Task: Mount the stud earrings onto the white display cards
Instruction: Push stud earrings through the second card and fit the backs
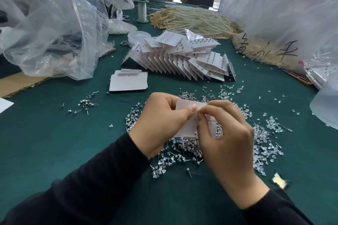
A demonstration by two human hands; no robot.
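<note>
Your left hand (161,122) comes in from 7 o'clock, the wrist bent up. Its fingers are curled behind the card (185,128) and the thumb lies flat across the front, so it grips the card by the left edge. Your right hand (225,142) comes from 5 o'clock with the back turned up. The thumb and forefinger are closed in a fine pinch on the card, just beside your left thumb tip, and the other fingers are curled loosely. Whether a stud is in that pinch is too small to tell.

The card is white, matte, thin and rectangular, and you hold it tilted above the studs (182,147). These are thin shiny metal pins with small heads, scattered on the green cloth (54,133). At 3 o'clock of your hands lie clear, soft-looking backs (263,144). At 11 o'clock there is a flat stack of blank cards (128,83). At 12 o'clock filled cards (182,56) lean in an overlapping row.
</note>
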